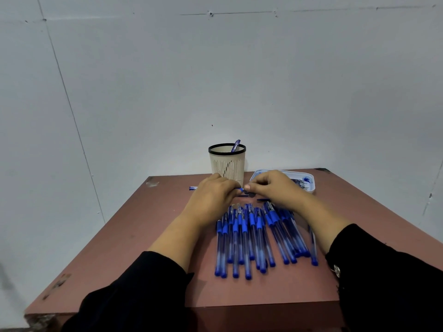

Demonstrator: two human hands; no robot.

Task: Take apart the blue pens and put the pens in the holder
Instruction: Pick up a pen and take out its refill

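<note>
- Left hand (212, 191): fingers curled round one blue pen (193, 188), held level above the worktop (134, 236); the pen's far end sticks out to the left of the knuckles, and its near end shows between the two hands.
- Right hand (271, 185): thumb and fingers pinched together at the near end of that same pen, right beside the left hand's fingertips; whether its grip is on a cap or on the tip I cannot tell.
- Pile of blue pens (254, 238): many clear-barrelled pens with blue sleeves lying side by side on the worktop, below and between the two forearms, apart from both hands.
- Holder (227, 164): a cream slotted cup with a black rim, upright at the far edge of the worktop, just behind the hands; one blue pen (236, 145) leans inside it.
- White tray (309, 182): just right of the holder, partly hidden by the right hand, with small dark and blue parts inside.
- Loose dark bits (251, 194): on the worktop under the hands.
- Black sleeves (143, 283): cover both forearms.
</note>
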